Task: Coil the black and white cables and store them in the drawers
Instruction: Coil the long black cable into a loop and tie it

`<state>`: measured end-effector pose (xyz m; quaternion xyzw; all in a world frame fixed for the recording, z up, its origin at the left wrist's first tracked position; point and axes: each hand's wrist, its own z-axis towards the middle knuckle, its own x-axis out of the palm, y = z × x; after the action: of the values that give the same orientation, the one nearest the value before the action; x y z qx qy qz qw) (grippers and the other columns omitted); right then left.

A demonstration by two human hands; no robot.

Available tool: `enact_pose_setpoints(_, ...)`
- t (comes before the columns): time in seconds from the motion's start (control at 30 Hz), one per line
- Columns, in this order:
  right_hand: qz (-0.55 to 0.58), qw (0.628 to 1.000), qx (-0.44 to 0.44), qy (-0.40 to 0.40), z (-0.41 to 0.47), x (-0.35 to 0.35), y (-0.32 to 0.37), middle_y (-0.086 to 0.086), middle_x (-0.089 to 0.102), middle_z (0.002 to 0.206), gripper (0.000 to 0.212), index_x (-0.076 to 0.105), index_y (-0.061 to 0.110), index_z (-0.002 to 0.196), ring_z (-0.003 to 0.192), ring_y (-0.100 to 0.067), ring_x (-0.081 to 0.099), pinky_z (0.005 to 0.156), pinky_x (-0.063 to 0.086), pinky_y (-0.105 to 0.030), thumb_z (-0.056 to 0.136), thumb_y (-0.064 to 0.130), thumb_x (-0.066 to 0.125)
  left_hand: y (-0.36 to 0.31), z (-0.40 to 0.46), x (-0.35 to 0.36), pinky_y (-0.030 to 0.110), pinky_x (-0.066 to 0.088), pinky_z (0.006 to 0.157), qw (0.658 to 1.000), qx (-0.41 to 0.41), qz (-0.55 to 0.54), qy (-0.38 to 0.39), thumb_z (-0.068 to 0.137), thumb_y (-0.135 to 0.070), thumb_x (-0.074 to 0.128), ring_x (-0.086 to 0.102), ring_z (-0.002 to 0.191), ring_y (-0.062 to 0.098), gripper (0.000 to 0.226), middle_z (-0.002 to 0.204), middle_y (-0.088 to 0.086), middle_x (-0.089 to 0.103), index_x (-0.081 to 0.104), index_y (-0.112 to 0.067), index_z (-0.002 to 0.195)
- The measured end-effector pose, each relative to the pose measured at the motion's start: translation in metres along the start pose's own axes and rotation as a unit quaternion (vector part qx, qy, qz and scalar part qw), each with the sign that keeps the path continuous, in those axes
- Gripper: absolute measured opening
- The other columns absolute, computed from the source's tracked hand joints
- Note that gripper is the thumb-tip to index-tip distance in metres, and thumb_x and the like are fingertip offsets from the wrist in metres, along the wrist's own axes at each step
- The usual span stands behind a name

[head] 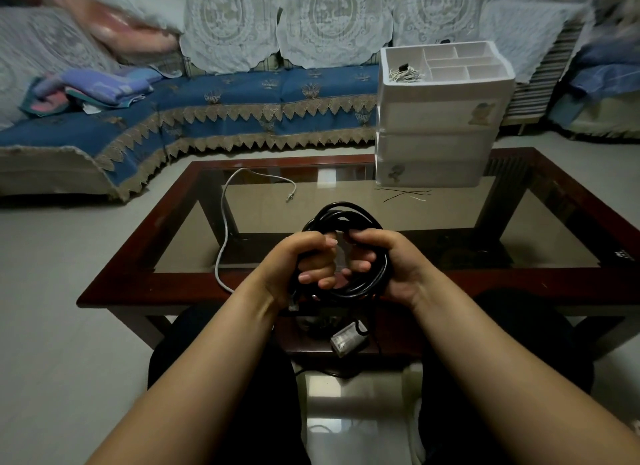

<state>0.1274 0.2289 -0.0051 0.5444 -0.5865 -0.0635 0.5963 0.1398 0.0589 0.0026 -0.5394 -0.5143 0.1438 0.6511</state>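
I hold the coiled black cable [346, 256] in both grips above the near edge of the bench [571, 284]: my left hand [304, 260] curls round its left side, my right hand [388, 260] round its right. Its clear plug [344, 340] dangles below, over my lap. The white cable [225, 229] trails loose across the glass, left of me. The white drawer unit [440, 118] stands at the far right, drawers closed, ties [407, 196] lying before it.

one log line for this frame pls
both hands grip black cable coil | white cable loose on table | drawers shut
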Motion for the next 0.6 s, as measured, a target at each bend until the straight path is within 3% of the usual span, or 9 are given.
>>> enact_pose_setpoints(0.07,0.015,1.0,-0.015,0.014,0.001,0.0,-0.003,0.005,0.037,0.041,0.019,0.043,0.012,0.074,0.037,-0.007,0.04,0.059,0.051,-0.025,0.079,0.021,0.058,0.003,0.002,-0.001,0.02,0.038,0.038,0.999,0.004,-0.033,0.001,0.081,-0.011,0.048,0.03,0.023,0.005,0.037,0.031,-0.006,0.03,0.033,-0.016,0.048)
enact_pose_setpoints(0.13,0.002,0.999,-0.033,0.042,-0.001,-0.002,-0.001,0.003,0.044,0.049,0.017,0.052,0.008,0.081,0.045,-0.008,0.047,0.067,0.054,-0.027,0.083,0.024,0.058,0.003,0.001,-0.004,0.019,0.037,0.036,0.998,0.016,-0.06,0.02,0.082,-0.011,0.055,0.032,0.023,0.005,0.037,0.031,-0.007,0.032,0.034,-0.015,0.051)
enact_pose_setpoints(0.2,-0.033,0.995,-0.028,0.091,-0.004,-0.006,0.003,-0.007,0.062,0.081,0.037,0.064,0.004,0.104,0.078,-0.02,0.063,0.086,0.054,-0.037,0.086,0.035,0.057,0.0,0.0,-0.007,0.019,0.038,0.036,0.995,0.02,-0.086,0.051,0.079,-0.015,0.066,0.036,0.025,0.005,0.031,0.033,-0.007,0.036,0.042,-0.012,0.06)
enact_pose_setpoints(0.27,-0.13,0.986,-0.032,0.099,-0.007,-0.015,0.009,-0.018,0.063,0.119,0.059,0.054,0.005,0.129,0.111,-0.036,0.06,0.097,0.049,-0.046,0.087,0.046,0.051,-0.001,-0.001,-0.009,0.019,0.038,0.035,0.995,0.018,-0.08,0.06,0.076,-0.02,0.073,0.036,0.025,0.004,0.022,0.033,-0.008,0.036,0.054,-0.01,0.069)
enact_pose_setpoints(0.3,-0.195,0.977,-0.032,0.079,-0.008,-0.016,0.012,-0.019,0.063,0.123,0.063,0.052,0.007,0.131,0.114,-0.036,0.06,0.097,0.049,-0.048,0.085,0.05,0.047,-0.002,-0.001,-0.01,0.018,0.037,0.035,0.995,0.016,-0.075,0.056,0.074,-0.022,0.074,0.036,0.025,0.004,0.02,0.033,-0.009,0.036,0.059,-0.009,0.073)
enact_pose_setpoints(0.37,-0.334,0.942,-0.027,0.006,-0.01,-0.014,0.018,-0.013,0.071,0.109,0.068,0.058,0.011,0.122,0.099,-0.032,0.068,0.085,0.055,-0.045,0.078,0.061,0.043,-0.003,0.0,-0.013,0.018,0.036,0.034,0.997,0.013,-0.064,0.041,0.073,-0.024,0.077,0.035,0.025,0.003,0.022,0.033,-0.008,0.036,0.063,-0.008,0.078)
enact_pose_setpoints(0.43,-0.43,0.899,-0.046,-0.074,-0.013,-0.015,0.026,-0.003,0.073,0.075,0.063,0.065,0.012,0.1,0.064,-0.022,0.067,0.06,0.053,-0.032,0.075,0.065,0.045,-0.004,-0.001,-0.018,0.018,0.034,0.034,0.998,0.002,-0.057,0.031,0.072,-0.025,0.078,0.035,0.025,0.003,0.024,0.033,-0.008,0.035,0.066,-0.006,0.082)
enact_pose_setpoints(0.5,-0.443,0.88,-0.091,-0.145,-0.011,-0.023,0.033,0.004,0.056,0.05,0.052,0.063,0.013,0.074,0.045,-0.012,0.046,0.048,0.036,-0.024,0.08,0.063,0.048,-0.005,-0.004,-0.022,0.018,0.035,0.034,0.997,-0.005,-0.067,0.038,0.075,-0.025,0.076,0.036,0.025,0.003,0.024,0.033,-0.008,0.036,0.067,-0.005,0.086)
enact_pose_setpoints(0.6,-0.384,0.892,-0.13,-0.201,-0.005,-0.032,0.033,0.004,0.039,0.043,0.049,0.052,0.014,0.058,0.042,-0.012,0.031,0.045,0.025,-0.023,0.091,0.051,0.05,-0.004,-0.005,-0.019,0.017,0.037,0.036,0.991,-0.001,-0.113,0.075,0.083,-0.023,0.068,0.039,0.027,0.003,0.021,0.035,-0.008,0.04,0.067,-0.004,0.092)
